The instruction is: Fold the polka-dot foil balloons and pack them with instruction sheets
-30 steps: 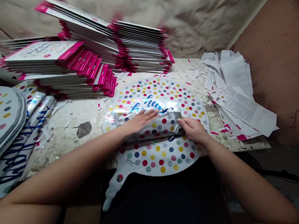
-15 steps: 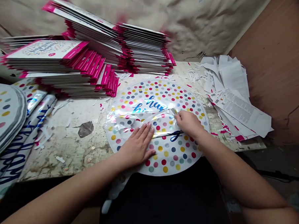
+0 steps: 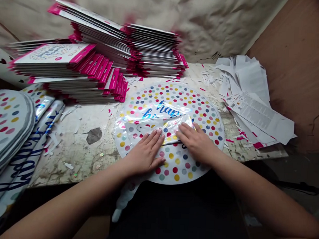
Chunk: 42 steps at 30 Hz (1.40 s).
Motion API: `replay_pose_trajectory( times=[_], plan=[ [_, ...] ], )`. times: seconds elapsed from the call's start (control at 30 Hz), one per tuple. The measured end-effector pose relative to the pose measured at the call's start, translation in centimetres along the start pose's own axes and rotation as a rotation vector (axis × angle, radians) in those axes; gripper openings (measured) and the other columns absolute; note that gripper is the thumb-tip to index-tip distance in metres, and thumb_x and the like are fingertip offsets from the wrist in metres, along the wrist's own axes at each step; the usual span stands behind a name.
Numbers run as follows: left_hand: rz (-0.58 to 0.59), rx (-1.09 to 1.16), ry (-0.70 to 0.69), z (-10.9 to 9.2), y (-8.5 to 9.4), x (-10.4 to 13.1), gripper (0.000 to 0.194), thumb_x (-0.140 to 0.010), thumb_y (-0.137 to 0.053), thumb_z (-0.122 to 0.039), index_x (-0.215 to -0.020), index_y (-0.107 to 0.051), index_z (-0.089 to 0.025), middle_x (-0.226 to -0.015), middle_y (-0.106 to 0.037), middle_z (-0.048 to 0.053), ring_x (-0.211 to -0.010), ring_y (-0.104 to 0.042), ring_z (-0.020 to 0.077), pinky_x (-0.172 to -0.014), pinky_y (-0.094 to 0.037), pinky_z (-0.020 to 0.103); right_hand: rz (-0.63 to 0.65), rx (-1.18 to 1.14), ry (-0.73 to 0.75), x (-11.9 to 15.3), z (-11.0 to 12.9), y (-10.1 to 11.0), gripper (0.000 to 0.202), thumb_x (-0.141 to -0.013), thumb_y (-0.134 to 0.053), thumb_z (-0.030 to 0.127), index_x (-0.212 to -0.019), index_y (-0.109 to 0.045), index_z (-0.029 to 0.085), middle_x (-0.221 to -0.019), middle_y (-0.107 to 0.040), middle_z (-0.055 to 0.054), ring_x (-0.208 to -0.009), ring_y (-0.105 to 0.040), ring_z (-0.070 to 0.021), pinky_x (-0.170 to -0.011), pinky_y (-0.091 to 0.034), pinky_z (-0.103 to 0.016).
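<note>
A round flat foil balloon [image 3: 199, 110] with coloured dots and blue lettering lies on the worn table [image 3: 81, 155] in front of me. Its white valve tail [image 3: 122, 202] hangs over the table's near edge. On top of it lies a smaller folded dotted foil piece [image 3: 151, 128]. My left hand [image 3: 146, 154] rests flat, fingers together, on the near edge of that folded piece. My right hand [image 3: 195, 142] lies flat beside it, pressing the right end of the piece down. Neither hand grips anything.
Tall stacks of pink-edged white cards [image 3: 104, 57] fill the back left. Flat dotted balloons [image 3: 6, 123] and folded lettered ones [image 3: 25, 156] lie at the left. A heap of white printed paper sheets [image 3: 252, 102] sits at the right, with paper scraps scattered about.
The folded foil piece has been spread flatter on the balloon. My left hand slid toward me onto its near edge, and my right hand went from pinching its right end to lying flat.
</note>
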<state>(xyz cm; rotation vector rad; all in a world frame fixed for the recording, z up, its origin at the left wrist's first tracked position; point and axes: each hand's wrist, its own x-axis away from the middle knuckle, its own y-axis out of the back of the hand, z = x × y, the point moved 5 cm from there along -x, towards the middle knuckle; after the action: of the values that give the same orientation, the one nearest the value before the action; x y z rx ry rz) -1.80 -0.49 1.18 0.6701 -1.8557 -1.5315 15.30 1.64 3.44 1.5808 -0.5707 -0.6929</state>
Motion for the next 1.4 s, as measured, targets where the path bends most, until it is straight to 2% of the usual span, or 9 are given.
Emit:
replay_pose_trajectory(
  times=[0.13, 0.23, 0.43, 0.6, 0.7, 0.83, 1.03, 1.17, 1.4],
  plan=[
    [-0.038, -0.062, 0.130, -0.3, 1.8, -1.3, 0.061, -0.086, -0.042, -0.041, -0.134, -0.039, -0.004, -0.140, -0.038, 0.018, -0.132, -0.029, 0.0328, -0.107, -0.025, 0.047, -0.229, 0.083, 0.050, 0.3, 2.6, 2.2, 0.029, -0.088, -0.037, 0.009, -0.096, -0.065, 0.012, -0.086, -0.069, -0.010, -0.096, -0.061, -0.0230, -0.099, -0.037, -0.048],
    [-0.037, -0.028, 0.221, -0.1, 2.4, -1.9, 0.049, -0.083, -0.044, -0.017, -0.130, -0.045, -0.002, -0.132, -0.048, 0.020, -0.124, -0.043, 0.0299, -0.102, -0.035, 0.041, -0.408, -0.075, 0.204, 2.3, 4.4, 3.9, 0.035, -0.087, -0.043, 0.013, -0.120, -0.053, 0.020, -0.113, -0.063, -0.006, -0.118, -0.049, -0.0224, -0.106, -0.031, -0.047],
    [-0.022, 0.200, -0.099, -0.3, 1.3, -1.8, 0.049, -0.089, -0.041, -0.023, -0.138, -0.035, -0.028, -0.145, -0.033, 0.007, -0.133, -0.029, 0.0259, -0.105, -0.033, 0.039, -0.288, -0.404, -0.336, 5.9, -1.1, 0.4, 0.093, -0.081, -0.056, 0.032, -0.144, 0.009, 0.013, -0.151, -0.007, -0.016, -0.138, -0.008, -0.0272, -0.108, -0.027, -0.049],
    [-0.019, 0.167, -0.340, -1.1, -0.1, -1.5, 0.046, -0.091, -0.036, -0.017, -0.137, -0.037, -0.020, -0.144, -0.033, 0.011, -0.135, -0.023, 0.0277, -0.107, -0.028, 0.046, -0.107, -0.450, 0.168, 4.9, 0.9, -1.1, 0.048, -0.090, -0.040, 0.014, -0.136, -0.038, 0.026, -0.134, -0.048, -0.007, -0.130, -0.035, -0.0210, -0.108, -0.026, -0.048],
    [-0.105, 0.198, -0.363, -0.9, 0.1, -0.3, 0.042, -0.092, -0.031, -0.014, -0.130, -0.047, -0.014, -0.134, -0.047, 0.013, -0.130, -0.035, 0.0255, -0.106, -0.031, 0.045, -0.032, -0.595, 0.177, 4.6, 1.3, -0.8, 0.033, -0.090, -0.041, 0.015, -0.118, -0.059, 0.022, -0.119, -0.061, -0.006, -0.118, -0.051, -0.0196, -0.100, -0.038, -0.040],
    [-0.162, 0.433, -0.102, 0.7, 1.5, 0.0, 0.033, -0.088, -0.040, -0.022, -0.112, -0.062, -0.020, -0.110, -0.065, 0.007, -0.105, -0.059, 0.0220, -0.093, -0.046, 0.037, 0.047, -0.941, -0.220, 3.6, -1.1, -1.3, 0.025, -0.081, -0.057, 0.025, -0.104, -0.066, 0.021, -0.105, -0.068, -0.006, -0.098, -0.063, -0.0211, -0.083, -0.048, -0.033],
    [0.154, 0.962, 0.611, 3.9, 1.8, -3.5, 0.021, -0.075, -0.057, -0.037, -0.065, -0.059, -0.018, -0.055, -0.061, 0.001, -0.053, -0.059, 0.0160, -0.049, -0.047, 0.024, 0.241, -1.067, -0.917, 1.0, -4.7, -3.1, 0.036, -0.088, -0.041, 0.039, -0.111, -0.054, 0.015, -0.067, -0.067, -0.005, -0.053, -0.061, -0.0170, -0.049, -0.048, -0.028],
    [0.303, 1.181, 0.763, 4.3, 1.5, -5.2, 0.019, -0.064, -0.068, -0.025, -0.057, -0.052, -0.017, -0.052, -0.060, 0.002, -0.050, -0.059, 0.0139, -0.051, -0.048, 0.024, -0.075, -0.504, -0.692, -1.5, -3.7, -0.1, 0.048, -0.091, -0.035, 0.040, -0.134, -0.038, 0.020, -0.125, -0.054, -0.014, -0.114, -0.051, -0.0272, -0.091, -0.042, -0.045],
    [0.258, 1.376, 0.850, 6.3, 3.8, -2.3, 0.031, -0.060, -0.075, -0.027, -0.085, -0.059, -0.015, -0.081, -0.070, 0.008, -0.074, -0.067, 0.0197, -0.061, -0.052, 0.028, 0.235, -0.374, -0.414, -3.2, 0.0, -3.9, 0.067, -0.089, -0.020, 0.058, -0.145, -0.013, 0.022, -0.152, -0.004, -0.005, -0.139, 0.000, -0.0257, -0.110, -0.002, -0.051]
  ],
)
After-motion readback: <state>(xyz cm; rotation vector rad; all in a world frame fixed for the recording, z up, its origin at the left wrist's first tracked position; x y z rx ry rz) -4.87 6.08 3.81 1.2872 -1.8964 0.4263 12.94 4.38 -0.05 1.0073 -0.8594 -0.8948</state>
